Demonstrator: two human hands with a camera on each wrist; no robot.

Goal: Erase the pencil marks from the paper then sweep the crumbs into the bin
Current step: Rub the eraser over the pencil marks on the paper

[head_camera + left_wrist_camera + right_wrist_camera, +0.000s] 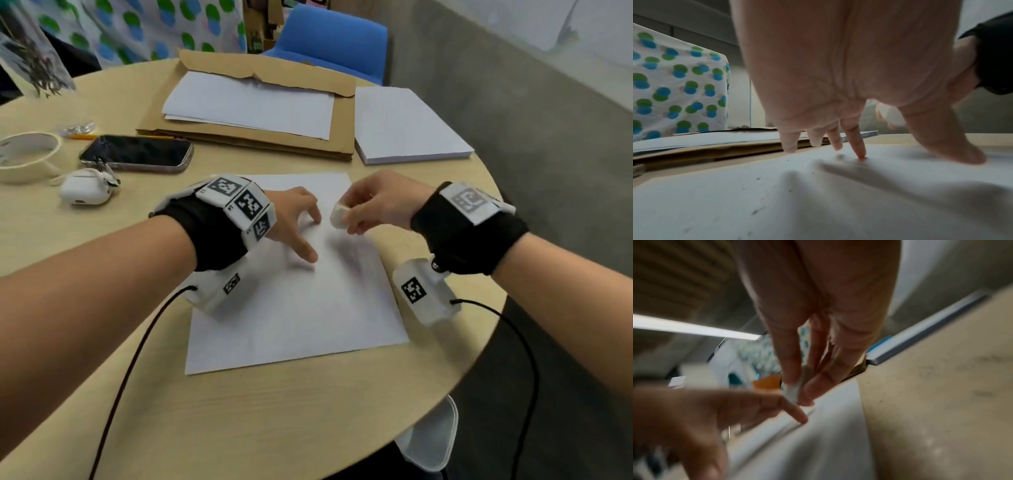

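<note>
A white sheet of paper (301,308) lies on the round wooden table (239,411). My left hand (294,222) spreads its straight fingers on the sheet's upper part, the fingertips (861,154) pressing it down. My right hand (370,205) pinches a white eraser (339,216) between thumb and fingers, just above the paper's far right area. In the right wrist view the eraser (792,391) sits between the fingertips. Small dark crumbs (756,211) dot the paper (818,203) near the left hand. I see no pencil marks clearly.
A phone (137,152), an earbud case (85,190) and a white bowl (27,154) sit at the left. A brown envelope with sheets (253,109) and a paper stack (407,123) lie at the back. A white bin (435,442) stands below the table's right edge.
</note>
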